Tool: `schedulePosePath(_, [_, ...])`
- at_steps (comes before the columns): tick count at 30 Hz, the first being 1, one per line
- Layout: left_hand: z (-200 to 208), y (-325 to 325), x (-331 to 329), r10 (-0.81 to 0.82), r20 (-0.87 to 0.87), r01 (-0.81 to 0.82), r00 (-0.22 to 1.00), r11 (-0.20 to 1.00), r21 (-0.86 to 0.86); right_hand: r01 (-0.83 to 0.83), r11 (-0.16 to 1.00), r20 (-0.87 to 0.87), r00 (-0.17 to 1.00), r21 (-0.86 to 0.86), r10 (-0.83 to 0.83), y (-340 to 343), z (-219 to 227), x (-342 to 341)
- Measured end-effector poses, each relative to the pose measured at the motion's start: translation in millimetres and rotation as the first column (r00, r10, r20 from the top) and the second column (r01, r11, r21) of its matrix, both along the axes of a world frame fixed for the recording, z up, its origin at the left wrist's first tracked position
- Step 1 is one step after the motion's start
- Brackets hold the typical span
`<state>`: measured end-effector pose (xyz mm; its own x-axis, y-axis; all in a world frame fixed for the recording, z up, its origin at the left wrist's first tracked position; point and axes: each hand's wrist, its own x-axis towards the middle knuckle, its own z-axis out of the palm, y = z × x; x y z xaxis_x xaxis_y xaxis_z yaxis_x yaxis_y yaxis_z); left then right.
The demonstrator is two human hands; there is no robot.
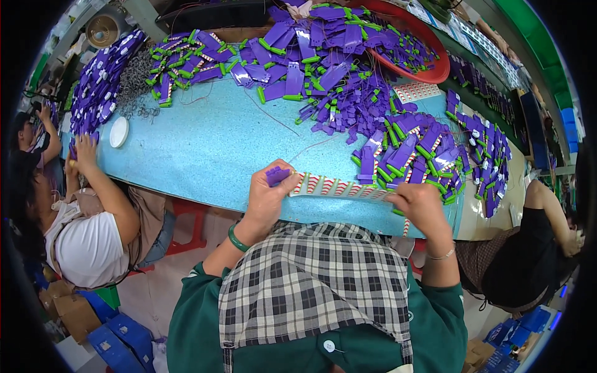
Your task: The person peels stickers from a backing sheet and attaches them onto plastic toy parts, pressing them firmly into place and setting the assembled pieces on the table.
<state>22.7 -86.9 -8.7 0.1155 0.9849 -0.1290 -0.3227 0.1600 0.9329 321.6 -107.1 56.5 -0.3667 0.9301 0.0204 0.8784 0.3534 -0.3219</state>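
A pale strip of stickers (341, 187) with red and white striped marks is stretched level over the table's near edge. My left hand (265, 198) is closed round a small purple plastic piece (278, 176) and meets the strip's left end. At the other end, my right hand (421, 206) pinches the strip between thumb and fingers. Just beyond my right hand lies a heap of purple plastic parts with green ends (404, 152), some bearing striped stickers. What the curled fingers of either hand cover is hidden.
Purple parts fill the far middle of the blue table (193, 149), beside a red basin (429, 68). Grey metal bits (138, 84) and a white round lid (119, 132) lie left. Another sticker sheet (416, 92) rests far right. People sit at both sides.
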Motion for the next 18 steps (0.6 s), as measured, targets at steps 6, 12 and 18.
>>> schedulePosePath(6, [-6,2,4,-0.035,-0.179,0.038,0.983,0.999,0.011,-0.03,0.986,-0.211,0.975,0.165,0.065,11,12,-32])
schedulePosePath(12, [5,-6,11,-0.112,0.089,0.122,0.99,0.985,-0.125,-0.121,0.955,-0.418,0.879,0.272,0.231,36,-16,-115])
schedulePosePath(18, [-2,-15,2,-0.083,0.065,0.094,0.994,0.975,-0.2,-0.152,0.973,-0.562,0.796,0.174,0.224,37,-41,-124])
